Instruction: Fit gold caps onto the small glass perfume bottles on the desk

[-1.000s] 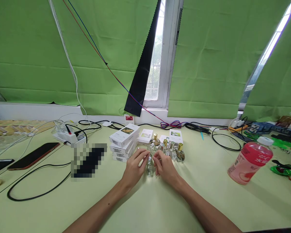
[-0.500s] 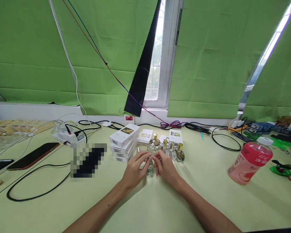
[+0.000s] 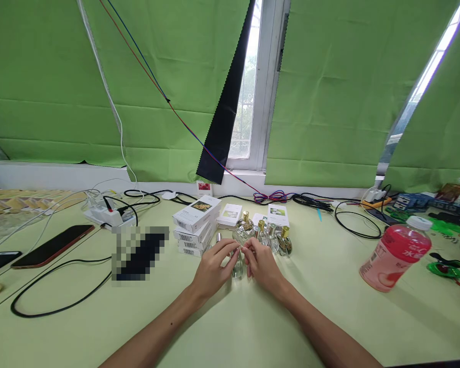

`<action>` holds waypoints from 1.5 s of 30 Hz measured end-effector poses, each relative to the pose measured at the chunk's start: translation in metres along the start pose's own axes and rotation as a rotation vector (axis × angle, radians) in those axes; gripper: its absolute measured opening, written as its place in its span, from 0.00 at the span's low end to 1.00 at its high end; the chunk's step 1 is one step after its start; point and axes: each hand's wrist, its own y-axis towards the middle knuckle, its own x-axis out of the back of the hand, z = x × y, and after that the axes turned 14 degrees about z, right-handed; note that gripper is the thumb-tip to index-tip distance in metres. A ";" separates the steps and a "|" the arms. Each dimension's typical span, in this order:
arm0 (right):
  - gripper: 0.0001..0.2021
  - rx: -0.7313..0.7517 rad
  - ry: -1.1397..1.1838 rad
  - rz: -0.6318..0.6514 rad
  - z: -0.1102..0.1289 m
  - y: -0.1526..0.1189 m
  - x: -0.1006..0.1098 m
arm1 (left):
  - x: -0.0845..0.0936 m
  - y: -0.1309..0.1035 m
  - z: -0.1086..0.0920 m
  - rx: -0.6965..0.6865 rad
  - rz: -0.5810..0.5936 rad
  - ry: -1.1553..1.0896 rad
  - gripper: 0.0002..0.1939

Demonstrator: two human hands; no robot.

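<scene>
My left hand [image 3: 214,265] and my right hand [image 3: 264,261] meet at the middle of the table, thumbs and fingers pinched together almost tip to tip. What they pinch is too small and too covered to make out. Directly beneath the fingertips is a clear glass bottle [image 3: 237,270], its top hidden by them. Several more glass perfume bottles crowd just behind my hands, among them one with a gold cap [image 3: 284,231] to the right and another gold-capped one [image 3: 246,216] farther back. A silver cap [image 3: 219,237] pokes up beside my left hand.
Stacked white boxes [image 3: 193,217] stand left of the bottles, with more white boxes [image 3: 278,214] behind. A pink drink bottle [image 3: 394,255] is at right. Phones [image 3: 53,246], a power strip [image 3: 113,217] and black cable [image 3: 61,309] lie left. Green curtains [image 3: 368,92] hang behind.
</scene>
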 end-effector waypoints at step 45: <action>0.11 0.158 -0.202 -0.130 0.015 -0.002 0.002 | 0.006 0.001 -0.004 0.140 0.139 -0.085 0.15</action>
